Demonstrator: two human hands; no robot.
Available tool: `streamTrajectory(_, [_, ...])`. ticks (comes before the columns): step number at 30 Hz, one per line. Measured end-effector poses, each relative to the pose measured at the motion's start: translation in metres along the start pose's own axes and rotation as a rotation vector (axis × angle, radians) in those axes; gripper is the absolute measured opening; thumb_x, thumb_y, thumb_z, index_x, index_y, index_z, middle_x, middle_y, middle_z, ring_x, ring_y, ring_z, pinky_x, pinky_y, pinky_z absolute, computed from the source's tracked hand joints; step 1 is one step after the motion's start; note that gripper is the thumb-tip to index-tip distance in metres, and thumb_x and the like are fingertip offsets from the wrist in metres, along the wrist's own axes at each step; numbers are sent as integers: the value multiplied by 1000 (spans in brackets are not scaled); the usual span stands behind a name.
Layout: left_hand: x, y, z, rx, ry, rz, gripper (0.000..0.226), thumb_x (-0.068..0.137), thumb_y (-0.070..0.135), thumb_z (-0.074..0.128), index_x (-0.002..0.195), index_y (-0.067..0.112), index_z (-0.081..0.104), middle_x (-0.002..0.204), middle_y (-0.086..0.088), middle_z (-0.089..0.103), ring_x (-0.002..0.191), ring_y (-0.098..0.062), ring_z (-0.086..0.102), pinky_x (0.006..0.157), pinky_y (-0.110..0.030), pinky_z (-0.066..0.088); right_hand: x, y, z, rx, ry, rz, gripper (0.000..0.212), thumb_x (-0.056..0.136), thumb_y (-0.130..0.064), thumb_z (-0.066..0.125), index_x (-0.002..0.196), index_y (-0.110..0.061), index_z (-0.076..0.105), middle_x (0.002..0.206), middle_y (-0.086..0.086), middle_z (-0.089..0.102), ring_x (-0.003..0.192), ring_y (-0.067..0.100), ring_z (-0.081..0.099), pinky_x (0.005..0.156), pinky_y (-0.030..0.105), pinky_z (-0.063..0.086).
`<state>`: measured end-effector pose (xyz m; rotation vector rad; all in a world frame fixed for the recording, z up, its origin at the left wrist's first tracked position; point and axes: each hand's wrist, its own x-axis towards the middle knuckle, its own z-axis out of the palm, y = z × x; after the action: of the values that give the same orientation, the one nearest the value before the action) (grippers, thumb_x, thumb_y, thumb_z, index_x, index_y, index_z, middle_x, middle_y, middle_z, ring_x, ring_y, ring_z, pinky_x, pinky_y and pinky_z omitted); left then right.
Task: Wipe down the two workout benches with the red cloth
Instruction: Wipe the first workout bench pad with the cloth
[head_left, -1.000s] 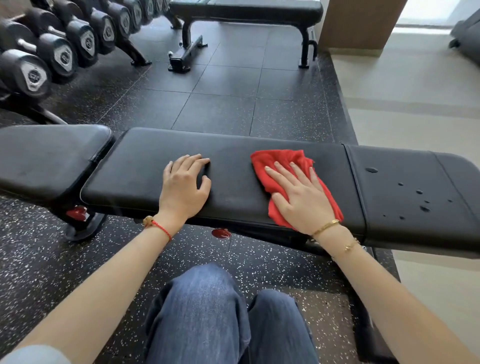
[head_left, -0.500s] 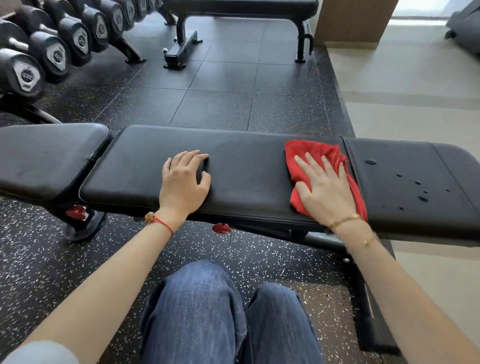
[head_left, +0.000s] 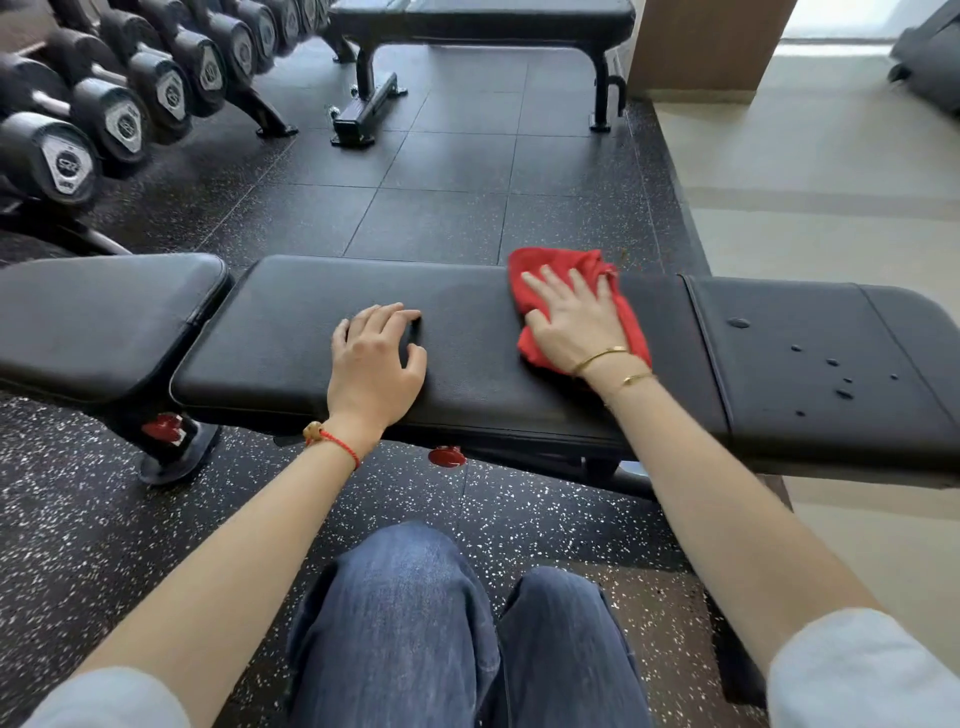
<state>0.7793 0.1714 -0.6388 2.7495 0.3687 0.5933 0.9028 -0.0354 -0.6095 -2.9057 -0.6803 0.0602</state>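
While the right hand (head_left: 574, 325) presses flat, fingers spread, on the crumpled red cloth (head_left: 566, 306) at the far edge of the near bench (head_left: 467, 358), droplets (head_left: 831, 374) on the smooth vinyl end pad risk being missed. Left hand (head_left: 376, 358) rests loosely curled, holding nothing. Far bench (head_left: 483, 15) appears untouched.

Bright daylight from upper right, wide-angle edge distortion
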Motion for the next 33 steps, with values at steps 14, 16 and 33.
streamTrajectory(14, [7,20,-5,-16,-12,-41,31,93,21,52,121,13,63,133,-7,59,134,-26,44,117,-51,24,-111,75,-3,-66,122,80,56,95,-39,29,151,-35,25,159,-10,23,149,21,14,121,46,-2])
streamTrajectory(16, [8,40,-2,-27,-8,3,33,93,22,52,123,12,61,133,-7,58,133,-26,44,116,-51,25,-105,93,-6,-89,132,184,56,96,-37,31,151,-34,27,159,-9,23,149,23,13,121,48,-2])
streamTrajectory(33, [-4,153,59,-59,-173,239,41,96,31,46,135,22,50,144,-2,45,139,-24,32,119,-57,16,-145,146,-20,-10,107,125,59,91,-41,30,150,-35,28,159,-9,24,148,21,19,121,42,1])
